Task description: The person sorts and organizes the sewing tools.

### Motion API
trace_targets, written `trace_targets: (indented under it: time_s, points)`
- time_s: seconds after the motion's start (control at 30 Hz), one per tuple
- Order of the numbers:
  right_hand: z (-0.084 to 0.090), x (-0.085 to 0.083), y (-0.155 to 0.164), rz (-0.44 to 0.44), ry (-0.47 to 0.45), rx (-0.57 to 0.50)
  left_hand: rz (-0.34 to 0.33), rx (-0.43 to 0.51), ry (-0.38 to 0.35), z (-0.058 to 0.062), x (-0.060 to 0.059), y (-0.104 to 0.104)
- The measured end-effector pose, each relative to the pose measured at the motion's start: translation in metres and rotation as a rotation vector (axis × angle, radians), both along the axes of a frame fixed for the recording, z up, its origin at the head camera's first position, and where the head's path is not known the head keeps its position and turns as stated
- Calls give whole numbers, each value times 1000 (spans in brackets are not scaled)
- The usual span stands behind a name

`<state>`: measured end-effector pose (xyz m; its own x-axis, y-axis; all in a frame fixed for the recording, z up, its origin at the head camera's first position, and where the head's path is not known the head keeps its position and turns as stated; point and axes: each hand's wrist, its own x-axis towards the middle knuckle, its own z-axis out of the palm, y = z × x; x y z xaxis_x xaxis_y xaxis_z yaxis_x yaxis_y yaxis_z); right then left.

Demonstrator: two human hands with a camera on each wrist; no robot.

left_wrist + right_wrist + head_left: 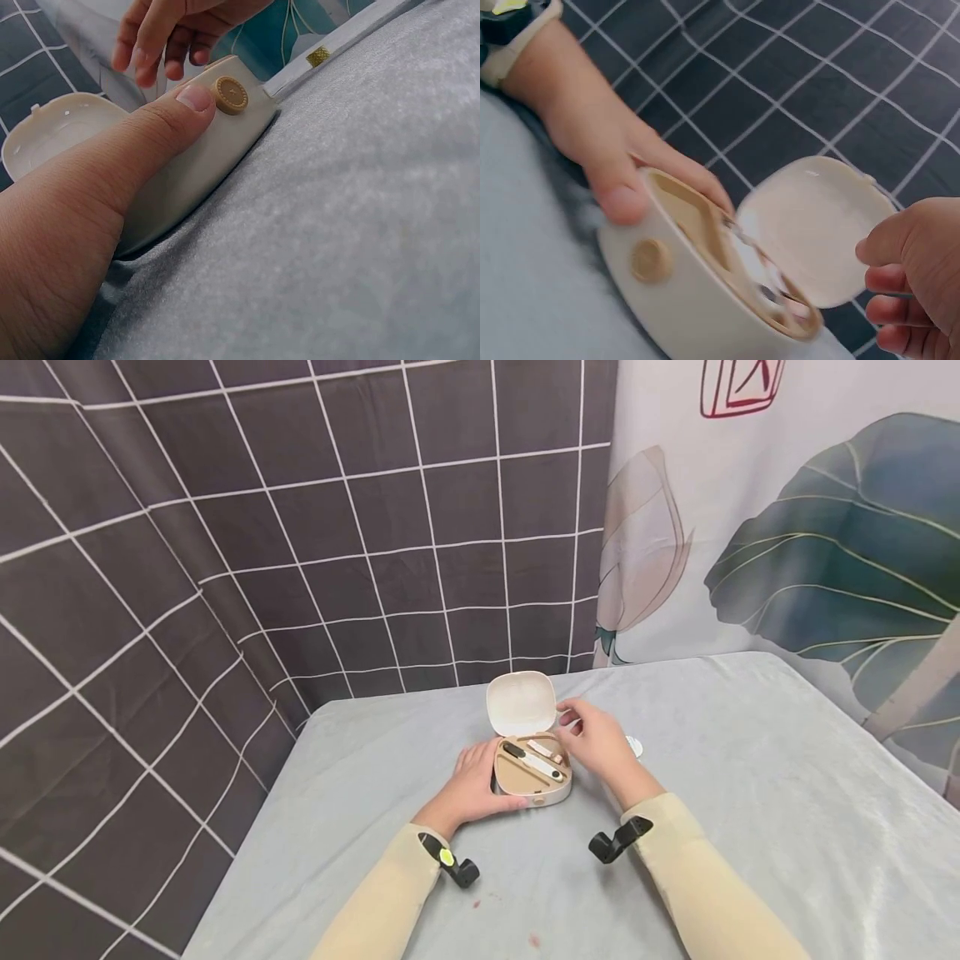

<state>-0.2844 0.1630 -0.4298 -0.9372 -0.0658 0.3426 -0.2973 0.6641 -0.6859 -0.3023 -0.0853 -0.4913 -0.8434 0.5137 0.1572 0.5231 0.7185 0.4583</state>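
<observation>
A cream case [534, 787] lies open on the grey cloth, its lid [521, 702] standing up at the back. Inside, a tan tray holds a white tool with a black tip [532, 762] and smaller pieces. My left hand [476, 783] grips the case base from the left. Its thumb [161, 124] presses the front wall beside a round tan button [232, 94], and its fingers curl over the far rim [676, 171]. My right hand [592, 739] hovers over the case's right side with its fingers loosely curled [911, 274], holding nothing I can see, just clear of the lid [810, 225].
The grey cloth-covered table [750, 793] stretches wide to the right and front. A small white object [634, 746] lies just behind my right hand. A dark checked curtain [225, 568] hangs at the left and back, a leaf-print one [825, 543] at the right.
</observation>
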Motion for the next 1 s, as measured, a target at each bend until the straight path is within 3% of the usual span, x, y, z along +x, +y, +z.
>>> trace_targets:
  time_s: [0.27,0.43,0.73,1.0]
  points:
    - [-13,4,36,13,51,-94,-7,-1,-16,-1,2,-1]
    - [-26,6,59,-22,75,-53,-9,13,-8,0,1,-1]
    - [-45,6,76,-112,-63,6,-11,-8,0,-2,2,-1]
    - [-54,5,79,-180,-46,92,-13,6,18,-2,0,-1]
